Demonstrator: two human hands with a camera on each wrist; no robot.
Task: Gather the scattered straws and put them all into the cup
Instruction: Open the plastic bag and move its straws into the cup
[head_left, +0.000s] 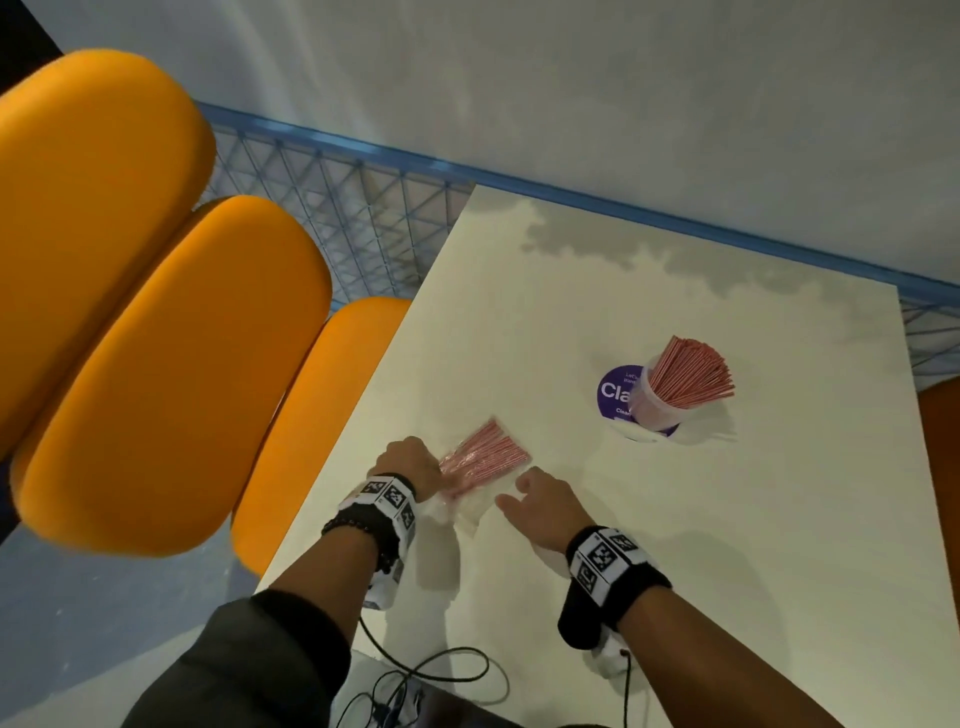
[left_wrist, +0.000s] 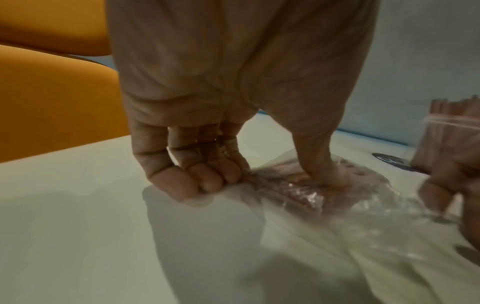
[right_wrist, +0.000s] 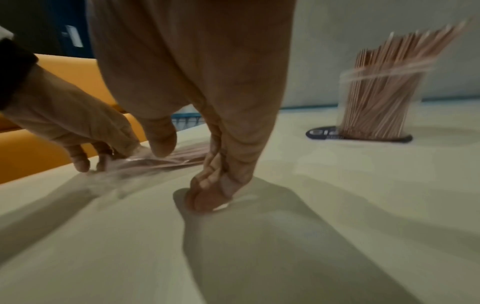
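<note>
A clear plastic cup (head_left: 652, 402) packed with red-and-white straws (head_left: 691, 371) stands upright on the white table (head_left: 727, 519), and shows in the right wrist view too as the cup (right_wrist: 381, 98). Nearer me, a bundle of the same straws (head_left: 485, 454) lies flat inside a crinkled clear bag (head_left: 467, 512). My left hand (head_left: 436, 467) grips the bundle's near end through the bag (left_wrist: 363, 207), fingers (left_wrist: 197, 181) curled and thumb pressed on the straws (left_wrist: 291, 185). My right hand (head_left: 511, 491) is just right of the bag, its fingertips (right_wrist: 205, 197) resting on the table, holding nothing.
A round purple sticker (head_left: 613, 389) lies under the cup. Orange padded seats (head_left: 156, 338) run along the table's left edge. A blue mesh fence (head_left: 353, 208) and a pale wall stand behind. Black cables (head_left: 441, 675) hang at the near edge.
</note>
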